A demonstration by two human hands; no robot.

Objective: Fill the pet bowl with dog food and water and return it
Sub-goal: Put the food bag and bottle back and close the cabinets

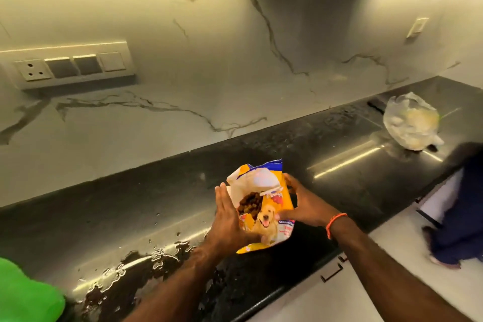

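Dog food bag (264,206) sits dead centre of the frame, low down, upright on the dark worktop (352,144), and both hands are on it. The left hand (230,219) lies flat against the bag's left side, fingers straight, pressing rather than gripping. The right hand (304,202) curls round the right edge, thumb in front, fingers behind, holding the mouth wide. Inside, brown kibble (251,204) shows, lumpy and dry.

As for progress, early days, by my reading: the bag is open, but no pet bowl is anywhere in shot, so pouring, water and the return all look left to do.

The bag is glossy, crinkled film in yellow and white, with a printed dog on the front, its torn top flopping backward. The worktop is polished black stone, mirror-bright under the strip light, with a ragged puddle of water (136,269) at lower left. Behind it, a pale veined marble backsplash (209,60). A soft, crumpled translucent plastic bag (411,121) rests at far right.
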